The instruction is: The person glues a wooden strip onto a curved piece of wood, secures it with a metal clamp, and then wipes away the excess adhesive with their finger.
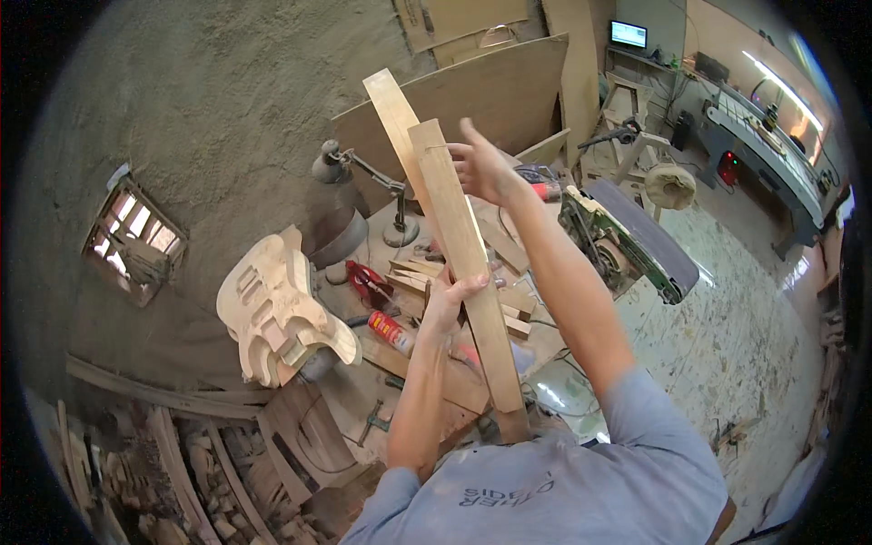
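Two long, pale wooden boards lie against each other and slant up across the middle of the view. The shorter front board point(460, 236) overlaps the longer back board point(391, 102), whose far end sticks out beyond it. My left hand point(443, 304) is wrapped round the boards near the middle, thumb across the front one. Beside their far end, my right hand point(486, 170) is raised with fingers spread and holds nothing. Whether its fingertips touch the front board's edge is hard to tell.
Below the boards is a cluttered workbench point(381, 359) with a red spray can point(391, 332), a desk lamp point(400, 232) and wood offcuts. Guitar-shaped wooden bodies point(282, 309) are stacked at left. A belt sander point(636, 236) stands right; wood scraps point(195, 472) fill the lower left.
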The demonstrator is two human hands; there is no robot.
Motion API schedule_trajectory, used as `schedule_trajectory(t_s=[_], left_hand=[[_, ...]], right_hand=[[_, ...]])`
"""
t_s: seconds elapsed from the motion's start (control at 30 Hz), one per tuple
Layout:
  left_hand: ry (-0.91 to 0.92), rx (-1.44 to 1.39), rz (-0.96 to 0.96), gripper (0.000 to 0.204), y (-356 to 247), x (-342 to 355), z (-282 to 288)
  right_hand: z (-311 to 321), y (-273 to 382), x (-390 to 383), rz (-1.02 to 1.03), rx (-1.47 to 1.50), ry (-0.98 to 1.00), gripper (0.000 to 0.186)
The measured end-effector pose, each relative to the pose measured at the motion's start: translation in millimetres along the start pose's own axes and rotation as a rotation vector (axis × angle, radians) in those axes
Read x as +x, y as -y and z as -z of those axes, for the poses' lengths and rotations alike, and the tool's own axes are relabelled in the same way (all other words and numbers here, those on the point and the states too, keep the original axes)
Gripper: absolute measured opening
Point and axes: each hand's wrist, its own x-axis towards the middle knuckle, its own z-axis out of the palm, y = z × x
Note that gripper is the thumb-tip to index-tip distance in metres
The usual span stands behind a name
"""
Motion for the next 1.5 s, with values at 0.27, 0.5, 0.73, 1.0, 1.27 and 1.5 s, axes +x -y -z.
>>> schedule_trajectory(t_s=[0.27, 0.5, 0.73, 1.0, 1.27, 1.5], left_hand=[[-0.012, 0.013, -0.02, 0.064, -3.4, -4.9, -4.0], [0.01, -0.079, -0.017, 0.067, -9.9, -7.9, 4.9], [0.002, -0.028, -0.045, 0.065, -7.4, -0.6, 5.2], [-0.007, 0.035, -0.013, 0.073, -9.4, 4.5, -0.9], [-0.007, 0.045, 0.029, 0.07, 7.9, 15.9, 6.5], [-0.009, -0.013, 0.067, 0.069, 18.2, 24.1, 9.5]], right_hand=[[-22.5, -12.6, 28.3, 0.034, 0.205, 0.369, 0.079], [-22.7, -20.1, 31.2, 0.081, 0.197, 0.355, 0.075], [-14.4, -16.1, 32.3, 0.059, 0.238, 0.384, 0.078], [-9.6, -6.3, 23.4, 0.003, 0.243, 0.31, 0.081], [11.0, -18.1, 23.8, 0.033, 0.149, 0.238, 0.085], [23.9, -29.4, 20.6, 0.045, 0.071, 0.252, 0.081]])
